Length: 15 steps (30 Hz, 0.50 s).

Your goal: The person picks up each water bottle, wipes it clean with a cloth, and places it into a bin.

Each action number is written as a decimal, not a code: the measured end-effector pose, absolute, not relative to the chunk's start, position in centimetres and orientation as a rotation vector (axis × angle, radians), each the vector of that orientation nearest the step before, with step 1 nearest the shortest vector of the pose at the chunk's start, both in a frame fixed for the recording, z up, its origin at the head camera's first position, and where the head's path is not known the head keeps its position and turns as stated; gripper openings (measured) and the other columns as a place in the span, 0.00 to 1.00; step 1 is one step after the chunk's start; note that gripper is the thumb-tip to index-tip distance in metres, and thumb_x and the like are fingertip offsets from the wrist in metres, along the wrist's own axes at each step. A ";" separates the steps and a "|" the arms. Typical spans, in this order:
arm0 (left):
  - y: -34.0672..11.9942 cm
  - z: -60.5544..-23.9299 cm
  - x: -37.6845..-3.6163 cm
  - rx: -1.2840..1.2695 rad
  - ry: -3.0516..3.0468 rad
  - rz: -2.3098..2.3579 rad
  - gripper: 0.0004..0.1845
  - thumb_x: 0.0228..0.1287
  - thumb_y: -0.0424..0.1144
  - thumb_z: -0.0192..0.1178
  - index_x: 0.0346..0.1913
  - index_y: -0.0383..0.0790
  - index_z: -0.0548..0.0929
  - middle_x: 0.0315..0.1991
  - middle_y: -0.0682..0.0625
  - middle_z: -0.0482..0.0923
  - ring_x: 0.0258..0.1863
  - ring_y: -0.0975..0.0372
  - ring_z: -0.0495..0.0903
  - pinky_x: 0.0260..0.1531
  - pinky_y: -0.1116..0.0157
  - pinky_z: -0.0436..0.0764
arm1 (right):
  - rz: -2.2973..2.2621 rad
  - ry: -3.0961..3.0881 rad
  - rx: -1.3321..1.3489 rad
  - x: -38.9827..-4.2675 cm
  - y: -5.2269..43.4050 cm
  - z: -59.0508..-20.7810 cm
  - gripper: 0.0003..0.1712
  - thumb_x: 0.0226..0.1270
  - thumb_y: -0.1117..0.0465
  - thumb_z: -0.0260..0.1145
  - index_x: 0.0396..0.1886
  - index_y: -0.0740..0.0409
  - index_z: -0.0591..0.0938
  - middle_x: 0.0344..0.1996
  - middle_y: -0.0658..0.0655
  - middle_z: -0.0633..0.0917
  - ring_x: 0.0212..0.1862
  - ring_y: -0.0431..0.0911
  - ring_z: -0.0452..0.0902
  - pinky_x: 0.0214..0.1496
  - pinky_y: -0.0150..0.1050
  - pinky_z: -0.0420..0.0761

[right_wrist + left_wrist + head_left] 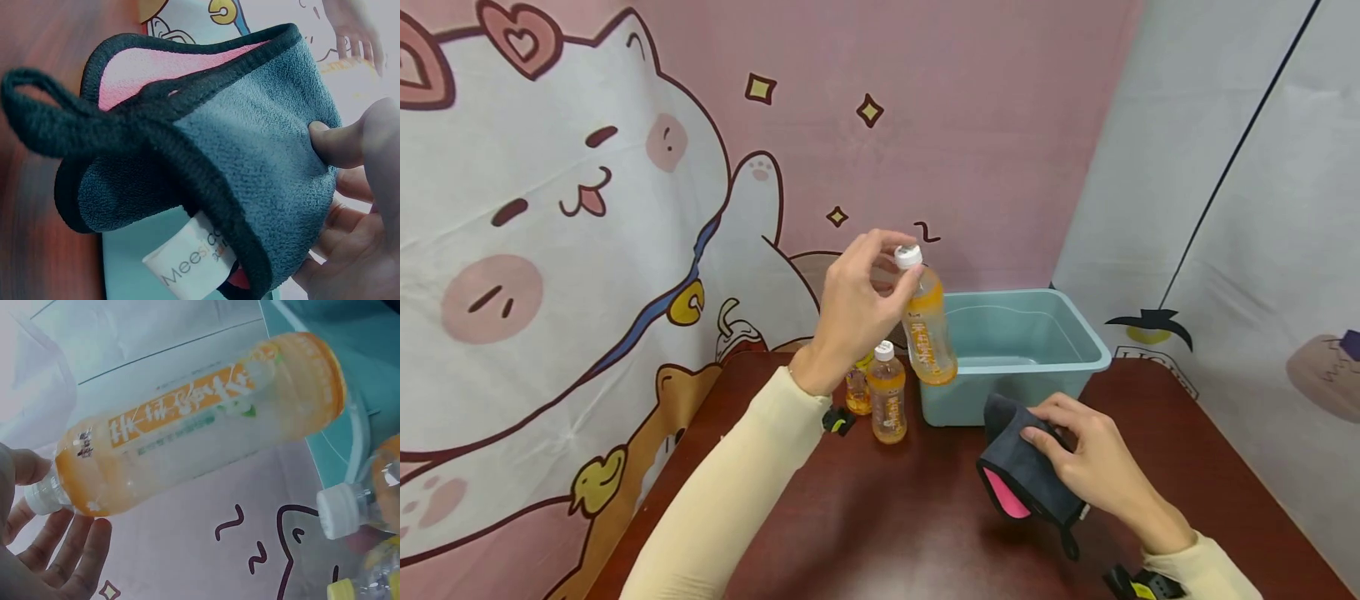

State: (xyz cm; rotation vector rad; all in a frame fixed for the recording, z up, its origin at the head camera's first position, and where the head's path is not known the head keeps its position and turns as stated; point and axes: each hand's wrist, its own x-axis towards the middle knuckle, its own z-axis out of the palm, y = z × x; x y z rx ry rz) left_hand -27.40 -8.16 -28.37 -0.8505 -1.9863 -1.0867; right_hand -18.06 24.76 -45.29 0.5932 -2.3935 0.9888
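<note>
Grey-and-pink cloth [1026,475] sits nearest, gripped by the right hand [1093,458] with thumb and fingers curled round it just above the table [887,533]. Further out, the left hand [853,312] pinches a bottle [927,325] by its white cap [907,256], holding it raised and hanging neck-up, long axis near vertical with the base tilted slightly toward the tub [1022,350]. Below it two more bottles [887,404] stand beside the tub. Cloth lies right of and lower than the held bottle, well apart.
</note>
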 end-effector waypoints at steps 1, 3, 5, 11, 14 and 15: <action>-7.9 -28.1 -27.8 -0.835 -1.988 -1.076 0.15 0.82 0.38 0.74 0.64 0.39 0.89 0.53 0.44 0.90 0.46 0.56 0.92 0.46 0.60 0.96 | 0.990 -2.394 0.590 -18.1 24.8 -45.3 0.15 0.71 0.70 0.84 0.49 0.47 0.97 0.42 0.40 0.88 0.35 0.34 0.76 0.35 0.28 0.76; -7.2 -27.6 -28.6 -0.802 -2.002 -1.043 0.15 0.83 0.39 0.74 0.65 0.40 0.89 0.53 0.44 0.89 0.46 0.56 0.91 0.47 0.61 0.96 | 0.988 -2.396 0.586 -18.1 24.9 -45.4 0.14 0.72 0.70 0.84 0.49 0.47 0.97 0.42 0.40 0.88 0.35 0.34 0.76 0.35 0.28 0.75; -6.5 -27.3 -29.3 -0.767 -2.029 -1.007 0.16 0.84 0.40 0.73 0.66 0.42 0.89 0.53 0.44 0.89 0.47 0.55 0.90 0.47 0.59 0.94 | 0.987 -2.398 0.587 -18.1 24.9 -45.5 0.14 0.72 0.69 0.84 0.50 0.46 0.97 0.42 0.40 0.88 0.35 0.34 0.76 0.35 0.28 0.75; -4.3 -27.1 -31.4 -0.674 -2.198 -0.929 0.19 0.86 0.43 0.72 0.73 0.49 0.87 0.59 0.46 0.87 0.54 0.56 0.90 0.51 0.57 0.93 | 0.985 -2.398 0.584 -18.2 25.1 -45.8 0.15 0.71 0.70 0.84 0.50 0.47 0.97 0.42 0.40 0.88 0.35 0.34 0.76 0.35 0.28 0.75; -3.1 -27.3 -32.4 -0.653 -2.291 -0.894 0.20 0.87 0.42 0.71 0.75 0.50 0.86 0.61 0.46 0.86 0.56 0.55 0.91 0.54 0.56 0.93 | 0.979 -2.396 0.588 -18.2 25.2 -45.8 0.15 0.72 0.70 0.84 0.50 0.46 0.97 0.42 0.39 0.89 0.34 0.34 0.75 0.35 0.28 0.74; -2.8 -27.4 -32.8 -0.649 -2.318 -0.883 0.20 0.87 0.42 0.70 0.75 0.50 0.86 0.61 0.46 0.86 0.56 0.54 0.90 0.54 0.56 0.94 | 0.979 -2.395 0.589 -18.3 25.2 -45.8 0.15 0.72 0.70 0.84 0.50 0.46 0.97 0.42 0.39 0.89 0.34 0.34 0.74 0.35 0.28 0.74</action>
